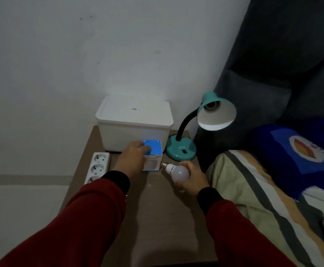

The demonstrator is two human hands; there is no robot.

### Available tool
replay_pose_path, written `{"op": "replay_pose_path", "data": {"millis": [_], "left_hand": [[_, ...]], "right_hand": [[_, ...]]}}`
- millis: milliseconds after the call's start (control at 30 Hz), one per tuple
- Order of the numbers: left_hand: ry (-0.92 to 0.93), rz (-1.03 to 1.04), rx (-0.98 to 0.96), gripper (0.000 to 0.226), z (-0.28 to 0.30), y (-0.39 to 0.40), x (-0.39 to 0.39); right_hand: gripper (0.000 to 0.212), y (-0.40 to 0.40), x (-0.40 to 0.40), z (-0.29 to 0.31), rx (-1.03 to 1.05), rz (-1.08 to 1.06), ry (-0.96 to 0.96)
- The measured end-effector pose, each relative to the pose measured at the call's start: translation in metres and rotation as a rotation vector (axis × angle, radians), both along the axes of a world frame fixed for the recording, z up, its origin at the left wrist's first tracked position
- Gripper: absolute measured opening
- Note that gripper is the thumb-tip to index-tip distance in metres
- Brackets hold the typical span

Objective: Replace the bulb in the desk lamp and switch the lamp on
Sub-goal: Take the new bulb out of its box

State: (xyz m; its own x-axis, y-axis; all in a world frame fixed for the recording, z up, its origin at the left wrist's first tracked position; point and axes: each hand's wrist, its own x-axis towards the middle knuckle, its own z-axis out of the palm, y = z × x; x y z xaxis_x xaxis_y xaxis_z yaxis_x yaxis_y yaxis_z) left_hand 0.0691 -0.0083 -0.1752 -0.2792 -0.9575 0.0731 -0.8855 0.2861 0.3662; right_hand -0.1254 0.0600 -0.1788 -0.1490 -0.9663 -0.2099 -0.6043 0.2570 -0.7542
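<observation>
Fingers (191, 170) half-hiding white bulb (177, 171)

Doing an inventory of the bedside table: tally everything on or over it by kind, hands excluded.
Desk lamp: 1
Light bulb (held in right hand): 1
Blue bulb box (under left hand): 1
White lidded bin: 1
Power strip: 1
Total: 5

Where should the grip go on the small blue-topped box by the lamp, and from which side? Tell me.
Take the blue-topped box across its two vertical side walls, coming from above and the front. It stands upright on the table with the white bin close behind, so the back is blocked. The left hand already rests on its top; the right hand holds the bulb.
</observation>
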Motion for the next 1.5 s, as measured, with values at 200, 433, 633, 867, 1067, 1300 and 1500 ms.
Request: {"op": "replay_pose_path", "data": {"millis": [200, 433, 633, 867, 1067, 1300, 1500], "left_hand": [[0.094, -0.009, -0.09, 0.041, -0.026, -0.003, 0.008], [0.259, 0.03, -0.167, 0.026, -0.039, -0.004, 0.004], [0.358, 0.096, -0.127, 0.024, -0.035, -0.004, 0.0], [0.573, 0.21, -0.062, 0.031, -0.038, -0.005, -0.005], [0.778, 0.317, -0.074, 0.038, -0.046, -0.009, -0.008], [0.817, 0.38, -0.117, 0.032, -0.048, -0.005, -0.017], [0.859, 0.384, -0.147, 0.038, -0.046, -0.003, -0.018]], "right_hand": [[0.058, -0.007, -0.002, -0.022, 0.086, -0.003, -0.068], [0.059, -0.019, -0.002, -0.036, 0.072, -0.011, -0.081], [0.082, -0.029, -0.004, -0.036, 0.119, 0.072, -0.026], [0.061, -0.061, 0.025, -0.017, -0.259, 0.095, 0.137], [0.054, -0.076, 0.049, -0.028, -0.364, 0.036, 0.075], [0.055, -0.078, 0.054, -0.032, -0.363, -0.045, -0.024], [0.059, -0.075, 0.051, -0.024, -0.328, -0.029, -0.084]]}}
